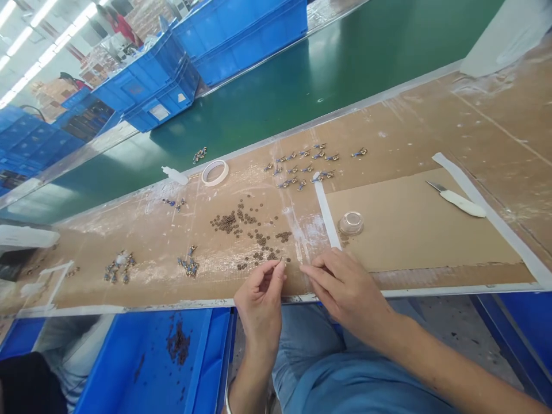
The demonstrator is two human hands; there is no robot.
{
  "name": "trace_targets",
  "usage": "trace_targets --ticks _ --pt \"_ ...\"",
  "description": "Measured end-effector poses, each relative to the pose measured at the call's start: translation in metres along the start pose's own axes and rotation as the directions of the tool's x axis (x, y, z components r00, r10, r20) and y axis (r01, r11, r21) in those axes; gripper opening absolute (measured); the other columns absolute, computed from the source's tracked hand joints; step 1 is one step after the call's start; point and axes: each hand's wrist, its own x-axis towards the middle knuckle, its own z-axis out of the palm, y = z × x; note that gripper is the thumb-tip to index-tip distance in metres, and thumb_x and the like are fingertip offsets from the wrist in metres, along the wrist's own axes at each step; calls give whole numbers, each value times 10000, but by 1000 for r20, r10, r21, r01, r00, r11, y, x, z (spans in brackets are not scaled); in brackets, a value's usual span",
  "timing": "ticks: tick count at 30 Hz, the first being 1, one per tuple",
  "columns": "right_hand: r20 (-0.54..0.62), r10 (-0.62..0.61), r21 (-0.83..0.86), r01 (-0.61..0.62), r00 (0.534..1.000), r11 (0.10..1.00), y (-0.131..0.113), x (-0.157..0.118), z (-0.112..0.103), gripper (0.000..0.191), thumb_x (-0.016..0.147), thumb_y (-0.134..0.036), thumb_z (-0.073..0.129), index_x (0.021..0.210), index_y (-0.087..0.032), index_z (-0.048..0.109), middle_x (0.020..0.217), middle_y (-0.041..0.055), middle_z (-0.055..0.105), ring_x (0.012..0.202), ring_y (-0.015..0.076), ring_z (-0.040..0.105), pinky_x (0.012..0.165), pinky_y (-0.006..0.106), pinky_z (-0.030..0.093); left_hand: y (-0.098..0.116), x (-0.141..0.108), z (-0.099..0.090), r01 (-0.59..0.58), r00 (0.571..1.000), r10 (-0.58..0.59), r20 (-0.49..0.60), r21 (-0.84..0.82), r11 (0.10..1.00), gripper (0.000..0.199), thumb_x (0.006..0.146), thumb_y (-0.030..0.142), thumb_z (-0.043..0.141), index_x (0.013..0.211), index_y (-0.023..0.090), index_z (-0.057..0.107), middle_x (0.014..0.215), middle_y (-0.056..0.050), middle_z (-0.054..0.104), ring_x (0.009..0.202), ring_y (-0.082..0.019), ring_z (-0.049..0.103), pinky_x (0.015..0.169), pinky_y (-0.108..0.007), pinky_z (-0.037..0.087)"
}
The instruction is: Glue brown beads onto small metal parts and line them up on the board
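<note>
Close to the table's front edge, my left hand [262, 293] has thumb and forefinger pinched on something too small to make out. Just right of it, apart from it, my right hand [345, 284] is closed in a pinch; what sits at its fingertips is too small to name. Beyond my left hand lie many small dark brown discs [226, 222], loosely scattered. Farther back are rows of small blue and tan figures [306, 168]. More such figures form a cluster [188, 265] to the left. A small clear cup [351, 223] stands on a cardboard sheet [422, 224] at the right.
A white-handled knife [463, 203] lies on the cardboard. A tape roll [214, 172] and a white bottle [175, 175] lie near the green conveyor belt [345, 75]. Blue crates [150, 80] stand beyond. A blue bin [150, 362] sits below the table edge, beside another person's leg.
</note>
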Motion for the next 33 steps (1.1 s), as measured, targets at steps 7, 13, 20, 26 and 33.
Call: trace_targets --ticks 7,13,20,26,33 --pt "-7 27 37 -27 1000 999 2 -1 -2 201 973 -107 427 911 -150 614 825 51 551 793 187 454 731 332 315 2 8 6 -2 1000 4 -19 103 995 244 727 403 773 804 173 759 683 -10 736 615 -146 680 612 -233 560" --pt "-26 11 44 -10 1000 999 4 -6 -8 182 950 -85 439 942 -135 614 807 47 530 784 190 438 734 331 296 11 13 7 13 1000 -12 -6 167 986 261 685 402 798 796 169 762 675 -15 743 603 -150 690 605 -235 576" --pt "-55 -17 16 18 998 1000 6 -11 -10 155 933 -92 456 904 -143 600 817 46 529 786 199 427 729 337 298 16 16 8 7 1000 -8 2 256 967 297 685 421 799 806 153 762 671 -26 739 609 -153 689 613 -241 580" --pt "-57 -28 13 29 998 999 7 -10 -10 141 928 -96 467 920 -139 601 821 50 522 780 203 421 717 341 295 16 17 7 -13 1000 8 21 263 965 297 661 413 815 806 159 765 688 -27 747 618 -158 695 628 -253 588" --pt "-78 -32 20 33 996 999 8 -11 -8 113 922 -110 492 941 -133 601 833 54 525 803 209 425 728 345 296 18 15 7 -35 999 34 9 331 943 267 687 407 802 817 177 768 692 -14 754 630 -157 711 628 -235 584"
